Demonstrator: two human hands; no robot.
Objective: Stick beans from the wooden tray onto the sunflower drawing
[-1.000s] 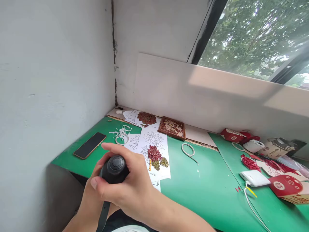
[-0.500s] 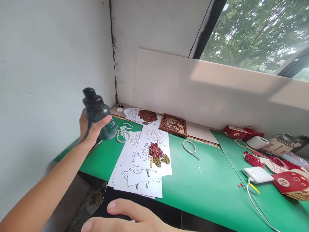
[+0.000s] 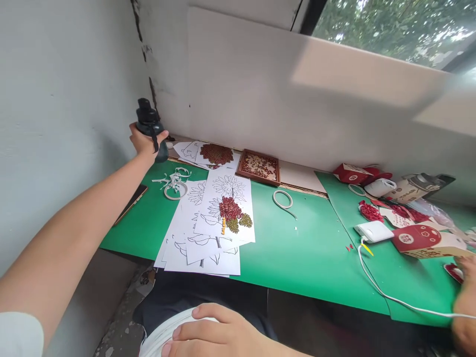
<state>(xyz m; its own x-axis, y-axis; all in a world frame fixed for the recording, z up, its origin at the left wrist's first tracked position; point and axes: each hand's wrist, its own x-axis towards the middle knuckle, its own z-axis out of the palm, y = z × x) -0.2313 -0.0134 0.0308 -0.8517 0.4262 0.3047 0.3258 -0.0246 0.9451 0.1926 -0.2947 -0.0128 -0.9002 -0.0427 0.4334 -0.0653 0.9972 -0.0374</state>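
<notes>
My left hand [image 3: 144,141] is stretched toward the back left corner, its fingers wrapped round a dark water bottle [image 3: 161,152] with a black lid and strap. The bottle stays upright by the wall, above the back of the green table. Low in view, my right hand [image 3: 211,332] lies over my lap with its fingers extended and holds nothing. Between the hands are overlapping sheets of flower drawings [image 3: 223,255]. On them sit a cluster of red beans [image 3: 230,208], green beans [image 3: 245,220] and a short row of yellow pieces [image 3: 223,226].
A wooden tray of beans [image 3: 258,167] and a bean-covered sheet [image 3: 216,154] stand at the back. White cord scraps [image 3: 174,181], a phone [image 3: 131,203] and a coiled cord [image 3: 282,199] lie nearby. To the right are a white power bank [image 3: 373,231], red boxes [image 3: 420,238] and another person's arm [image 3: 464,302].
My left hand has carried the bottle farther away, toward the back corner. The view has tilted down and shifted right. Another person's arm now shows at the right edge.
</notes>
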